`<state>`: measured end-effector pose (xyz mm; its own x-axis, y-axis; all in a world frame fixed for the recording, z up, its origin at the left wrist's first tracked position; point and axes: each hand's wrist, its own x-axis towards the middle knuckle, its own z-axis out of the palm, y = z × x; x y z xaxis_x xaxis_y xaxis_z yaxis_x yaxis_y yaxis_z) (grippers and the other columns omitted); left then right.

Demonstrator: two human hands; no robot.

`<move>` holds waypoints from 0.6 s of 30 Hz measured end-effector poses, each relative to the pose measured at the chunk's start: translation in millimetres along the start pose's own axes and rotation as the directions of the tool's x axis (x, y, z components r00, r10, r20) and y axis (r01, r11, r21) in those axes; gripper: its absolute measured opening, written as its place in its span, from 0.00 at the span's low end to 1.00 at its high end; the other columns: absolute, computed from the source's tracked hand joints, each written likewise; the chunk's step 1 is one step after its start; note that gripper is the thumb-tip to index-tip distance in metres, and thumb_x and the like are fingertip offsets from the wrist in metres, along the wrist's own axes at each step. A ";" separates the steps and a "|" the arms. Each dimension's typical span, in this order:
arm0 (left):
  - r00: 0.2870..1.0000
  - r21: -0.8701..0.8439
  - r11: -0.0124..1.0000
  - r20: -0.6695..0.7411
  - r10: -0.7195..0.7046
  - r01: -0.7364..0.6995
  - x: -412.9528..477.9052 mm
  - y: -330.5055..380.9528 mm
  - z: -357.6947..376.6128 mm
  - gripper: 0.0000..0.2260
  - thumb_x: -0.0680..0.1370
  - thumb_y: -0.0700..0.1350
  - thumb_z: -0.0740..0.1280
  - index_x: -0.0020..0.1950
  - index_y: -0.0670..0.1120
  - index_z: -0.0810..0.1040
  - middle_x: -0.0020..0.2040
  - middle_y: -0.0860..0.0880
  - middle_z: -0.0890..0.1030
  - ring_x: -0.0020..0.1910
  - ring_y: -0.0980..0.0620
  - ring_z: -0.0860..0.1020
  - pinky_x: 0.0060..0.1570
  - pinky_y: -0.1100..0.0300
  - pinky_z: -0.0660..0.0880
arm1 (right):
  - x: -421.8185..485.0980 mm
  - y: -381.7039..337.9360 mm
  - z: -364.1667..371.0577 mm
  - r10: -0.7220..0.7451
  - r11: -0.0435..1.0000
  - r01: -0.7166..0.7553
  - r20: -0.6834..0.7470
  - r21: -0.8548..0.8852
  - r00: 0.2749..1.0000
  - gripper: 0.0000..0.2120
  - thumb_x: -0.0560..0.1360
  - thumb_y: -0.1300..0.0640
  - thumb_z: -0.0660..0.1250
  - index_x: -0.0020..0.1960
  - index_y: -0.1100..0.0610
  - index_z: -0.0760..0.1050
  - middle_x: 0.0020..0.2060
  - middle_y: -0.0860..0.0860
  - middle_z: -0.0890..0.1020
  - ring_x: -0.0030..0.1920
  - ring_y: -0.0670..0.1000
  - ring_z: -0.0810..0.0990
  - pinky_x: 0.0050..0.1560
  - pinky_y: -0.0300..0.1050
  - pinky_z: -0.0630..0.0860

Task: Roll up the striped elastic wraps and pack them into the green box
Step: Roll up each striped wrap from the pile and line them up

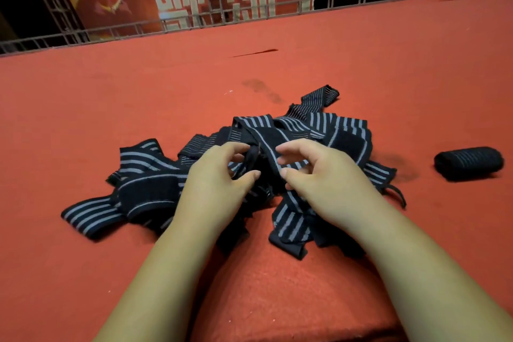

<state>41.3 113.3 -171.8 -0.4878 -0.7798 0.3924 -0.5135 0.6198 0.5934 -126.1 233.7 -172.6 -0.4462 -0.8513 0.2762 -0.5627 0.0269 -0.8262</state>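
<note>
The pile of striped wraps [291, 130] lies right under the fingers. The left hand [219, 175] pinches a thin black loop [251, 158] in it. I cannot tell if the right hand [313, 172] grips anything. The wraps look soft, light and stretchy, so take one by its flat end.

Views: one, worn on the person's head.
Facing: forward and down across the red-covered table [111, 119], toward the railing [91, 33] and red banner [125, 0] along its far edge.
Nearness: close; both forearms come in from the bottom edge, and the left hand [219, 183] and right hand [324, 178] sit mid-frame over the pile of striped wraps [333, 133].
Lens: wide; the far edge runs tilted, higher at right.
</note>
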 end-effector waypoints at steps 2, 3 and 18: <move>0.999 0.027 1.000 -0.040 0.016 -0.015 3.2 -3.9 6.5 0.14 0.78 0.49 0.78 0.63 0.59 0.84 0.54 0.60 0.83 0.50 0.61 0.78 0.56 0.61 0.73 | 1.9 -1.0 7.2 0.014 1.000 -0.014 0.010 -0.024 1.000 0.17 0.81 0.55 0.72 0.68 0.41 0.80 0.56 0.35 0.85 0.48 0.40 0.86 0.57 0.40 0.78; 0.998 0.028 1.000 -0.065 0.009 -0.007 4.0 -5.9 8.7 0.12 0.79 0.48 0.76 0.61 0.58 0.85 0.53 0.59 0.83 0.50 0.60 0.79 0.56 0.60 0.74 | 2.1 -1.5 10.1 0.019 0.999 -0.019 0.013 -0.036 1.000 0.18 0.81 0.55 0.72 0.69 0.41 0.80 0.57 0.35 0.84 0.50 0.39 0.85 0.59 0.41 0.78; 0.974 -0.397 0.892 0.023 -0.226 0.216 -6.6 -14.1 -1.3 0.02 0.79 0.48 0.77 0.48 0.53 0.89 0.39 0.60 0.86 0.38 0.63 0.81 0.43 0.62 0.73 | 13.4 -7.3 44.1 0.008 0.996 -0.014 -0.064 -0.093 0.998 0.18 0.81 0.50 0.72 0.69 0.38 0.79 0.48 0.39 0.85 0.42 0.41 0.85 0.54 0.48 0.83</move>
<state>52.6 109.7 -181.8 -0.3752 -0.8974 0.2321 -0.2830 0.3494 0.8932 -97.3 199.1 -184.5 -0.4948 -0.8154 0.3004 -0.6189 0.0880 -0.7806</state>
